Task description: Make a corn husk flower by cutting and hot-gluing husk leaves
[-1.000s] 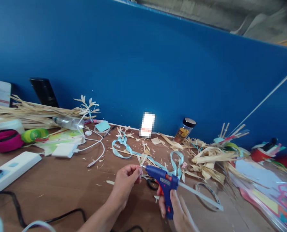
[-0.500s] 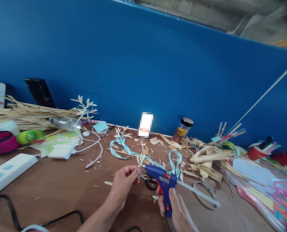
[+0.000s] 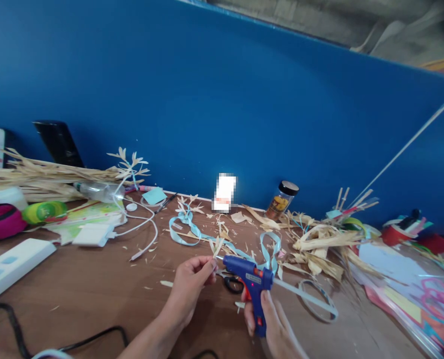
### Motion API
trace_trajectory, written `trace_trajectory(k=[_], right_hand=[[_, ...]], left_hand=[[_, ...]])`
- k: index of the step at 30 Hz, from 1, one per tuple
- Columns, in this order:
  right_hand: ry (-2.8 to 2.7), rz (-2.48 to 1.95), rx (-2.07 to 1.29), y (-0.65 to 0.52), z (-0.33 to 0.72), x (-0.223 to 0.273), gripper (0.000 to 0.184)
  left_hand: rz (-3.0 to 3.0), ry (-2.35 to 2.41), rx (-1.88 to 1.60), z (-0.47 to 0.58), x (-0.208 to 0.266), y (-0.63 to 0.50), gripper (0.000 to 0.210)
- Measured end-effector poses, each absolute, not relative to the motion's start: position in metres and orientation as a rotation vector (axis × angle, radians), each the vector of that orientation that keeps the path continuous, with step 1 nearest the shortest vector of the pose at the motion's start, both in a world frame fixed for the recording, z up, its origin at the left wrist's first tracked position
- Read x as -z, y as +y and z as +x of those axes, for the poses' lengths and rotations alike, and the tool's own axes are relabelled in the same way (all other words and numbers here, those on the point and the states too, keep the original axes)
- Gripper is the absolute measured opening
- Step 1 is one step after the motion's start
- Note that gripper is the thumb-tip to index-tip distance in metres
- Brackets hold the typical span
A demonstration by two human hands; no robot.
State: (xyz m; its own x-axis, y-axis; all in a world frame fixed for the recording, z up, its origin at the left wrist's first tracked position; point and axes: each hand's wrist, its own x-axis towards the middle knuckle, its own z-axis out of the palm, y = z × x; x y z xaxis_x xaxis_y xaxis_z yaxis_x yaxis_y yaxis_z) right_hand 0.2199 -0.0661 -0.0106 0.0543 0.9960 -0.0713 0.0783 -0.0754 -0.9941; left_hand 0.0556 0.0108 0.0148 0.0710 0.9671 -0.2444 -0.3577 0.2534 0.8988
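Pinched between the thumb and fingers of my left hand (image 3: pixel 195 279) is a small dried-husk flower (image 3: pixel 217 247) with pale, pointed petals. My right hand (image 3: pixel 269 319) is wrapped round the grip of a blue hot glue gun (image 3: pixel 249 273), and a long translucent glue stick (image 3: pixel 306 296) sticks out of its back. The gun's nozzle points left and meets or nearly meets the base of the petals; I cannot tell if it touches. Black-handled scissors (image 3: pixel 232 284) lie behind the hands, partly hidden. Light blue ribbon (image 3: pixel 270 249) curls on the table just beyond the gun.
A jar with a black lid (image 3: pixel 282 200) stands by the blue partition (image 3: pixel 222 99). Dried husks (image 3: pixel 319 244) are heaped to the right, near a roll of tape (image 3: pixel 318 300). On the left lie a white power strip (image 3: pixel 18 267), a white charger (image 3: pixel 94 234) and black cable (image 3: pixel 95 339).
Almost nothing differs. The view has shifted very slightly, while both hands, the flower and the glue gun keep nearly the same position.
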Motion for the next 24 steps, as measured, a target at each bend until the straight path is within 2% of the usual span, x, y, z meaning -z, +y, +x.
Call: trace_trajectory(k=[17,24], right_hand=[[-1.198,-1.389,-1.167,-0.0671,0.2167,0.0063,0.049],[-1.208,-1.342,-1.184,-0.0656,0.2173,0.0027,0.049]], left_hand=[[0.896,1.069,-1.137,0.0532,-0.0115,0.0121,0.021],[0.783,1.023,-1.128,0.0540,-0.0082,0.0118,0.022]])
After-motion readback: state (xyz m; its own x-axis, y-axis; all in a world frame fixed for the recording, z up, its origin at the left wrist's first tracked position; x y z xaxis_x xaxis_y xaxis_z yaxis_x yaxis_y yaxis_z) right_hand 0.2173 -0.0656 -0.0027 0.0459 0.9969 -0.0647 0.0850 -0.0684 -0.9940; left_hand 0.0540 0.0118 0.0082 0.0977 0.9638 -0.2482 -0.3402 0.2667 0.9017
